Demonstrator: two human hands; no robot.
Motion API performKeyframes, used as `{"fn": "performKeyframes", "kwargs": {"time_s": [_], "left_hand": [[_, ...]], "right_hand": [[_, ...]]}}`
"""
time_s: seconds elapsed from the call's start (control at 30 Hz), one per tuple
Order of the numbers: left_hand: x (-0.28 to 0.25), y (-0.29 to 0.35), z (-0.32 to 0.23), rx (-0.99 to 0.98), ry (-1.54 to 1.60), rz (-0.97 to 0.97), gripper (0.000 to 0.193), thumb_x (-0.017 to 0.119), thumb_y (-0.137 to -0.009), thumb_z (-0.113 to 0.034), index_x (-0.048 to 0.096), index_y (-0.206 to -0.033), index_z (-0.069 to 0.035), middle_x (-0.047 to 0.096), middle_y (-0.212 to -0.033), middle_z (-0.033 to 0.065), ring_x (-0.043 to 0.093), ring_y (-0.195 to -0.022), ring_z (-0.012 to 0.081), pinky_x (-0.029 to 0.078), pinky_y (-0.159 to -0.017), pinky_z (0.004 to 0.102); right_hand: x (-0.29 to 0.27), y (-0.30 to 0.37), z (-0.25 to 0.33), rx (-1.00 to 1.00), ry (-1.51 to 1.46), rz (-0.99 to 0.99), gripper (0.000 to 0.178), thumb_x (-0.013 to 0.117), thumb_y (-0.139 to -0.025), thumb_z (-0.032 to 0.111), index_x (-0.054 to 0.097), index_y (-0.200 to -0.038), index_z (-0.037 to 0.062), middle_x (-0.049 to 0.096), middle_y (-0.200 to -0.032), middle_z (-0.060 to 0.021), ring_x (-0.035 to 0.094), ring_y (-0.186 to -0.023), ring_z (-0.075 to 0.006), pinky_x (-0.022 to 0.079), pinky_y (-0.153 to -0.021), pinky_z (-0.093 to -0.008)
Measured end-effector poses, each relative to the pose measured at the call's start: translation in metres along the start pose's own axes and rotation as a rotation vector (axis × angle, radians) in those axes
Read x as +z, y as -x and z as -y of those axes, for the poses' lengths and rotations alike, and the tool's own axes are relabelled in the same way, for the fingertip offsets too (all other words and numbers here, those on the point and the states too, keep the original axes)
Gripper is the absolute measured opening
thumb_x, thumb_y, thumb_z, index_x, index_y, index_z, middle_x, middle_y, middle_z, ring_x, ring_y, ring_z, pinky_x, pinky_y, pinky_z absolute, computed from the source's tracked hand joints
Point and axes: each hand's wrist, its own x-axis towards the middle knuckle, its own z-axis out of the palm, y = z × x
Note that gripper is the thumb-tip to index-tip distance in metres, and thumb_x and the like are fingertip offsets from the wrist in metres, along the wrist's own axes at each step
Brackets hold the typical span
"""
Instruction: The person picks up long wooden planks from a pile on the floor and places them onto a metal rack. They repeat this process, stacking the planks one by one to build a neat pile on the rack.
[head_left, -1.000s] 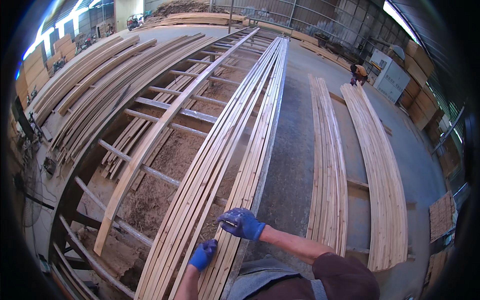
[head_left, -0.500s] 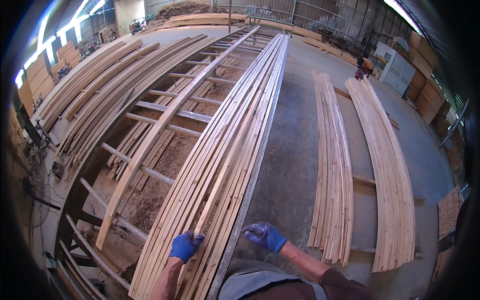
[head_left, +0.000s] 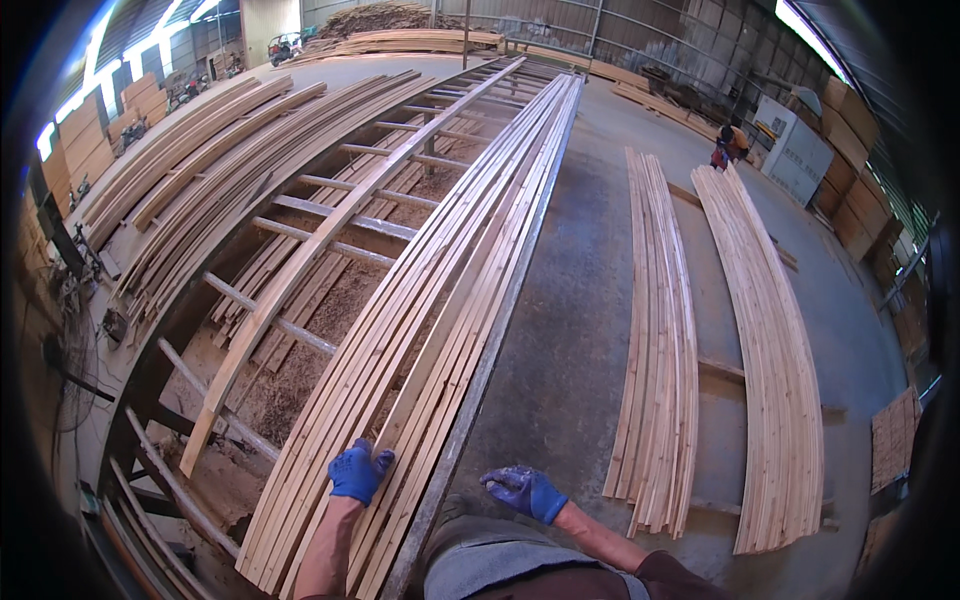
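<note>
Left hand (head_left: 357,472) presses rack slats (head_left: 430,310); 2 floor stacks (head_left: 760,330) lie right.

Long metal rack (head_left: 470,385) — thin wooden slats (head_left: 440,290) lengthwise on it, concrete floor (head_left: 570,330) — two slat stacks (head_left: 660,330)

Long strips (head_left: 440,300): pale raw-sawn wood, matt, grain visible. Rack frame (head_left: 300,210) under them: grey metal rails, dull, dusty. Sawdust bed (head_left: 300,350) below rack: brown, coarse, loose. Floor (head_left: 580,330): grey concrete, matt, stained and scuffed. Floor stacks (head_left: 770,330): same light bare wood, unfinished. Left hand (head_left: 358,472) and right hand (head_left: 525,492): blue knit cloth gloves with a slightly shiny coating.
</note>
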Motion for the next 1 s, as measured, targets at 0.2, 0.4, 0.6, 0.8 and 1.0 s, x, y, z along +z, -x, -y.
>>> {"fn": "performKeyframes", "kwargs": {"time_s": [0.2,0.4,0.6,0.8,1.0], "left_hand": [[-0.001,-0.007,-0.002,0.008,-0.019,-0.036,0.048,0.07,-0.087,-0.052,0.062,-0.095,-0.005,0.071,-0.077,0.0214,0.071,-0.072,0.0401,0.054,-0.066,0.053],[0.019,0.002,0.006,0.212,-0.016,-0.075,0.031,0.064,-0.09,-0.038,0.064,-0.079,-0.009,0.067,-0.068,0.0214,0.068,-0.065,0.0413,0.053,-0.062,0.056],[-0.055,0.011,0.018,0.225,0.258,-0.352,0.036,0.071,-0.09,-0.034,0.073,-0.113,-0.005,0.074,-0.09,0.0195,0.072,-0.08,0.0381,0.057,-0.076,0.0461],[-0.034,-0.04,0.163,-0.131,0.158,-0.395,0.052,0.064,-0.096,-0.04,0.067,-0.119,0.006,0.068,-0.105,0.0335,0.068,-0.097,0.0451,0.054,-0.087,0.047],[-0.011,-0.019,0.102,-0.103,0.289,-0.202,0.048,0.071,-0.09,-0.043,0.069,-0.101,0.003,0.07,-0.09,0.0291,0.068,-0.087,0.0468,0.054,-0.077,0.0493]], "right_hand": [[0.008,0.015,0.0,0.1,-0.095,0.078,0.024,0.066,-0.096,0.028,0.075,-0.107,0.0091,0.074,-0.102,-0.0162,0.07,-0.096,-0.0361,0.056,-0.085,-0.0437],[0.015,0.018,0.001,0.099,-0.086,0.109,0.025,0.065,-0.096,0.029,0.076,-0.108,0.0099,0.074,-0.102,-0.0164,0.07,-0.097,-0.0364,0.056,-0.086,-0.0433],[0.014,0.017,-0.006,0.077,-0.015,0.089,0.022,0.067,-0.095,0.025,0.076,-0.109,0.0097,0.075,-0.104,-0.0149,0.072,-0.096,-0.0323,0.057,-0.083,-0.0405],[0.017,-0.003,0.001,0.136,-0.048,0.196,0.026,0.066,-0.095,0.03,0.076,-0.109,0.0108,0.074,-0.104,-0.016,0.071,-0.098,-0.0345,0.056,-0.085,-0.043],[0.035,-0.018,-0.007,0.119,0.006,0.189,0.026,0.065,-0.095,0.031,0.075,-0.11,0.0116,0.074,-0.103,-0.0161,0.071,-0.096,-0.0344,0.057,-0.084,-0.0438]]}}
